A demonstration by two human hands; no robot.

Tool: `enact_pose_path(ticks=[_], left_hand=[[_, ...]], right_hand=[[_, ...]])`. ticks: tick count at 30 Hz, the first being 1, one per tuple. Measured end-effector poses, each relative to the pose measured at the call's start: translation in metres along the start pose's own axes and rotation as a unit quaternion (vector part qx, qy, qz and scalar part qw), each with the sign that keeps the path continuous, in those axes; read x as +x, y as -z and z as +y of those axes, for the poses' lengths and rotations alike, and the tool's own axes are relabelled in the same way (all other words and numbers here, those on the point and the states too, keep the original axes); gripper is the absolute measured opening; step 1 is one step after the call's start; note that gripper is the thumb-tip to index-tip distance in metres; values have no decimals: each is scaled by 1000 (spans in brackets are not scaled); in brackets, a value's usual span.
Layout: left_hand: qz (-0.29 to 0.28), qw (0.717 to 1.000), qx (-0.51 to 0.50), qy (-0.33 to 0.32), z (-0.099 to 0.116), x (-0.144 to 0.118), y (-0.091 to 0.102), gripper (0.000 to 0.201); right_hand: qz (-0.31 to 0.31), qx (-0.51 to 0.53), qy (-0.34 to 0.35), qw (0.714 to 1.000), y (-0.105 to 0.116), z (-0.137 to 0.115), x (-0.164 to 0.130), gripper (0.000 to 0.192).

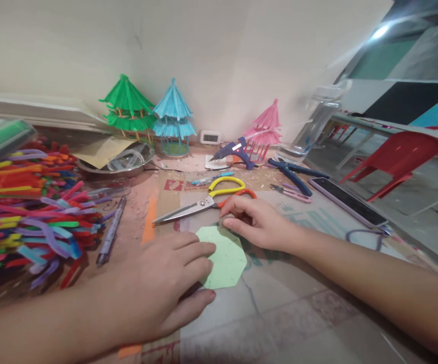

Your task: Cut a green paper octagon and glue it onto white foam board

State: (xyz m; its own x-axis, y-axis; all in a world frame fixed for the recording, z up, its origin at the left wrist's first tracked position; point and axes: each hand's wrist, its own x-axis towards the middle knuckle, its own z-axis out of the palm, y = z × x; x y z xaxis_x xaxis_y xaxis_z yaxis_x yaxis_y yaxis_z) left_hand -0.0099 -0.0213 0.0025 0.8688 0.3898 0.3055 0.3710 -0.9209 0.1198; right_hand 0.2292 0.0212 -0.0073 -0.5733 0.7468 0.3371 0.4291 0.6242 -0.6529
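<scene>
The left hand (166, 283) lies flat, fingers spread, on the pale green octagonal paper cutout (224, 258) at frame centre, hiding its left edge. The right hand (255, 220) presses loosely curled fingertips on its upper corner, just below the yellow-and-orange-handled scissors (207, 199) on the tabletop (287, 313).

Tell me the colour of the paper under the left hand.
Pale green paper, head view.
</scene>
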Motion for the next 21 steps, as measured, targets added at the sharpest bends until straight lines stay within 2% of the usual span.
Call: enact_pose_path(ticks=[3,6,10,21], left_hand=[[-1,1000,-2,-2,0,1,-1,24],[1,1000,-4,-1,0,2,-1,23],[-3,1000,-2,4,1,1,0,22],[-6,1000,-5,7,2,3,1,21]], right_hand=[[-25,-14,11,1000,-1,-2,-2,9],[-51,-76,36,995,-1,-3,-2,10],[-50,-150,46,986,0,-4,-1,10],[-58,-135,66,987,0,-6,-1,11]])
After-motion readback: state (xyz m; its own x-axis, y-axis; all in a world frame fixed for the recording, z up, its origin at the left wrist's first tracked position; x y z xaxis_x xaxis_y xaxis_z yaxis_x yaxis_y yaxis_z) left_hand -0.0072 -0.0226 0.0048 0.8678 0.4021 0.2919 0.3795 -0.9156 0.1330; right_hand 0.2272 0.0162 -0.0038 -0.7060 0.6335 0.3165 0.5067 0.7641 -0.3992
